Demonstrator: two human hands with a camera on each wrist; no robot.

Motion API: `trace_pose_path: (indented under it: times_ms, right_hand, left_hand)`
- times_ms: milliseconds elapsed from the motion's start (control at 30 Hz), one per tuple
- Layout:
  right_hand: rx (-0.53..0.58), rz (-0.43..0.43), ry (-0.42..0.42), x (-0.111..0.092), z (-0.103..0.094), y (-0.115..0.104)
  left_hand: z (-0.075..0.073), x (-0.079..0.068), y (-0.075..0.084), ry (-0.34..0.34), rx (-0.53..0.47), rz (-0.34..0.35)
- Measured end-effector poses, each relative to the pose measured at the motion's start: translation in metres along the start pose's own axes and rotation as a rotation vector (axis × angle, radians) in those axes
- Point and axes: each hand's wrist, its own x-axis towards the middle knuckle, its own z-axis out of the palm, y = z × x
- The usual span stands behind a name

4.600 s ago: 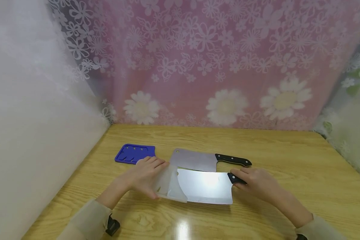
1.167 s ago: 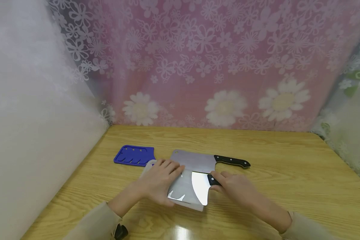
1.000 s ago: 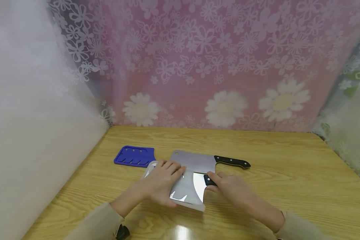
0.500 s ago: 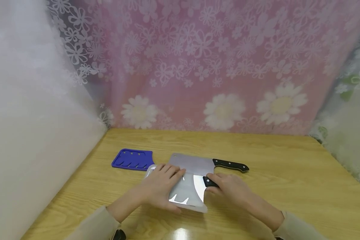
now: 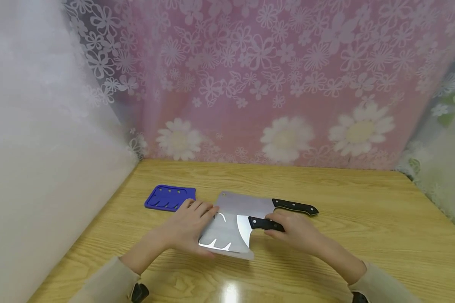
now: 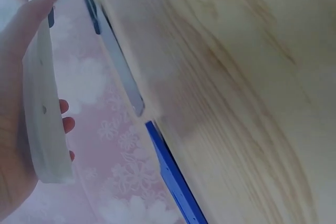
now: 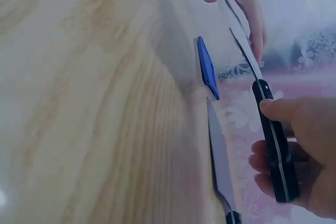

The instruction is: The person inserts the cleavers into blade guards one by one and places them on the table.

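Above wooden table (image 5: 326, 185), black-handled cleaver (image 5: 253, 224), bright blade (image 5: 244, 229) mostly inside translucent sheath (image 5: 223, 230)

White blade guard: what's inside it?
Cleaver blade: bare beside its black handle, and visible through slots in the white blade guard. The rest is covered by the guard and left hand.

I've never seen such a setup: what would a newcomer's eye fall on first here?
Likely the shiny cleaver near the middle, its blade mostly inside a translucent sheath that the left fingers hold, its black handle held by the right fingers. Then the bare cleaver on the table behind it, and the blue sheath farther left.
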Motion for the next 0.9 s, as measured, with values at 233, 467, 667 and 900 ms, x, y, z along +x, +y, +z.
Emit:
trace_pose_path:
  times_ms: [233, 467, 667, 900]
  right_hand:
    - [0.199, 0.124, -0.152, 0.0, 0.012, 0.007]
    - [0.287, 0.19, -0.229, 0.001, 0.03, 0.012]
    - [0.299, 0.246, -0.244, 0.004, 0.035, 0.01]
    - [0.29, 0.284, -0.241, 0.007, 0.036, 0.008]
  left_hand:
    - [0.006, -0.001, -0.004, -0.202, -0.102, -0.021]
    - [0.019, 0.003, -0.003, -0.381, -0.166, -0.064]
    - [0.03, 0.002, -0.003, -0.446, -0.193, -0.07]
    - [0.033, 0.0, -0.003, -0.437, -0.157, -0.044]
